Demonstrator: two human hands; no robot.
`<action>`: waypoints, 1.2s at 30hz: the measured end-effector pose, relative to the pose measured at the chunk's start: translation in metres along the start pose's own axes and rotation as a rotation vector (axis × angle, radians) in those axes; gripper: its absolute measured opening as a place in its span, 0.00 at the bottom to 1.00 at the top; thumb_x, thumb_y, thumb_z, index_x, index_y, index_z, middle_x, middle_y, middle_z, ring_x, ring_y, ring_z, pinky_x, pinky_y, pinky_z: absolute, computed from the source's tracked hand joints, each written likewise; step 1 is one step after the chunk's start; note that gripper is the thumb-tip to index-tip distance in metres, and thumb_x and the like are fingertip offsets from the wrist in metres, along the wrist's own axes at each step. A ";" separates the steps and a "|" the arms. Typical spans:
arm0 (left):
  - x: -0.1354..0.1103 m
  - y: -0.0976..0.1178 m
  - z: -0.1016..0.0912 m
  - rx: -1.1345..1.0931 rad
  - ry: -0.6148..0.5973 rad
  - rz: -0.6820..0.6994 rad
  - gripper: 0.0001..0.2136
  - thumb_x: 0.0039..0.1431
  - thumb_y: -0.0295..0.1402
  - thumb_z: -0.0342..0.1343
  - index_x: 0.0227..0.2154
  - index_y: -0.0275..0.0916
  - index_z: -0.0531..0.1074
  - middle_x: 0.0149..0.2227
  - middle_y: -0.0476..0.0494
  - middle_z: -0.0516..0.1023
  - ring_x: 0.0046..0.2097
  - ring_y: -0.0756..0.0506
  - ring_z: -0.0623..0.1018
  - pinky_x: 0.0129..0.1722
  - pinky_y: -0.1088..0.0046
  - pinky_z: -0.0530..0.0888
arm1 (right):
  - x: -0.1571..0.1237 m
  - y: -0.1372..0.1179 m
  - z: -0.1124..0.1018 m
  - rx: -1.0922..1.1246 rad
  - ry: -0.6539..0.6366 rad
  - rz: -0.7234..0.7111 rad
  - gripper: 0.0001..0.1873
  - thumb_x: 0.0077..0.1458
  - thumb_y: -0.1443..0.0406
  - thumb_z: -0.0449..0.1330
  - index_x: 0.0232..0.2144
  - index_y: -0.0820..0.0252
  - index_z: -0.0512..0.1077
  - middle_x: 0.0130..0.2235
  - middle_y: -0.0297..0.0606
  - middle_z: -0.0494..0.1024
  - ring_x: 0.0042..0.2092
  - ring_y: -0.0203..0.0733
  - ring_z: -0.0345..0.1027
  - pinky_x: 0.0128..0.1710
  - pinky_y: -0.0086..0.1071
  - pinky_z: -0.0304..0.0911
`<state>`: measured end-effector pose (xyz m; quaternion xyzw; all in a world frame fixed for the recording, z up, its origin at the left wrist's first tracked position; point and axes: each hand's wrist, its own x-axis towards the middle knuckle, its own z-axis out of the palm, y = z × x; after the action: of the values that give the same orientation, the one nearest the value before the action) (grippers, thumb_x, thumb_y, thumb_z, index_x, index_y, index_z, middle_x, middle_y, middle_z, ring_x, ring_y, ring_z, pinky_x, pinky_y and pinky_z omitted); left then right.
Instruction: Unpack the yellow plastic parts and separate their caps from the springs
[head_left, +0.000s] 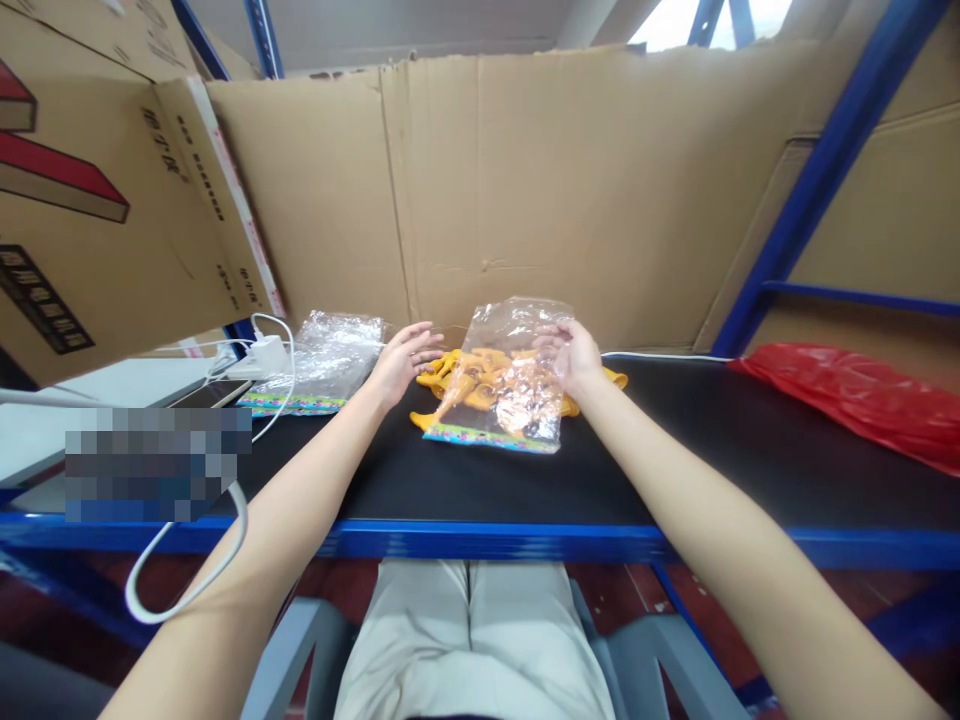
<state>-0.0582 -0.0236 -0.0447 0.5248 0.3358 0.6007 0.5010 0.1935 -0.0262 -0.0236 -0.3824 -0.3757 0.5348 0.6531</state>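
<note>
A clear plastic bag (504,385) with a colourful printed bottom edge stands tilted on the black shelf top (465,480), held by my right hand (574,355), which grips its right side near the top. Orange plastic toys (457,370) lie under and behind the bag, some showing through it. My left hand (403,358) hovers just left of the bag, fingers spread and pointing toward the toys, holding nothing.
A stack of clear bags (322,370) with colourful edges lies at the left, next to a white charger (262,355) with cables and a phone (214,392). A red plastic bag (862,400) lies at the right. Cardboard sheets wall the back and left; blue rack posts stand around.
</note>
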 end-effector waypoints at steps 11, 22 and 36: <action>0.005 -0.020 -0.002 0.253 -0.126 0.064 0.19 0.49 0.31 0.63 0.46 0.41 0.73 0.52 0.40 0.74 0.52 0.44 0.72 0.47 0.68 0.70 | -0.004 0.003 0.002 0.011 -0.243 0.037 0.17 0.61 0.63 0.46 0.28 0.61 0.71 0.21 0.33 0.71 0.21 0.32 0.64 0.22 0.27 0.60; -0.008 -0.010 0.015 0.133 -0.093 0.009 0.25 0.49 0.20 0.58 0.52 0.42 0.71 0.62 0.41 0.63 0.34 0.55 0.74 0.31 0.78 0.71 | -0.003 0.006 0.003 -0.014 -0.249 0.091 0.18 0.64 0.61 0.46 0.29 0.60 0.70 0.21 0.32 0.71 0.21 0.31 0.63 0.23 0.26 0.61; -0.001 -0.013 0.014 0.216 0.113 0.052 0.41 0.47 0.18 0.55 0.64 0.52 0.52 0.69 0.46 0.42 0.43 0.48 0.76 0.26 0.79 0.71 | 0.001 0.022 0.006 -0.222 -0.165 -0.026 0.06 0.54 0.70 0.58 0.25 0.63 0.72 0.21 0.34 0.73 0.19 0.29 0.60 0.16 0.22 0.52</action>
<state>-0.0414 -0.0230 -0.0544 0.5497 0.4127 0.6023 0.4059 0.1788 -0.0221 -0.0407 -0.4021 -0.4900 0.5110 0.5806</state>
